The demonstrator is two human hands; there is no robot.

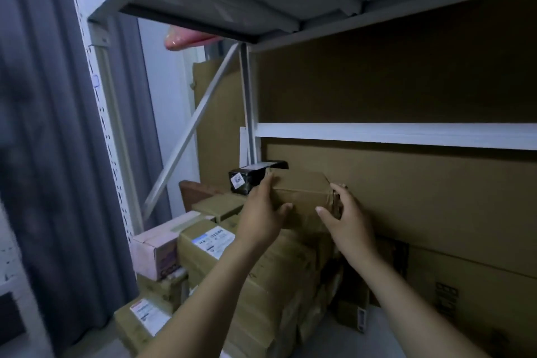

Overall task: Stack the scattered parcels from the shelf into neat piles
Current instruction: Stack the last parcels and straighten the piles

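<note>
- My left hand [263,213] and right hand [350,219] clasp the brown cardboard parcel [302,195] by its sides, fingers curled round the edges.
- I'd square it over the brown carton pile [279,273] beneath before releasing.

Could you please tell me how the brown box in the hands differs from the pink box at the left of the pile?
The brown box is plain cardboard; the pink box is pale pink. The brown box sits atop the pile, gripped at its ends by the left hand and right hand; the pink box sits lower, at the pile's left edge, untouched. Both are closed boxes.
</note>
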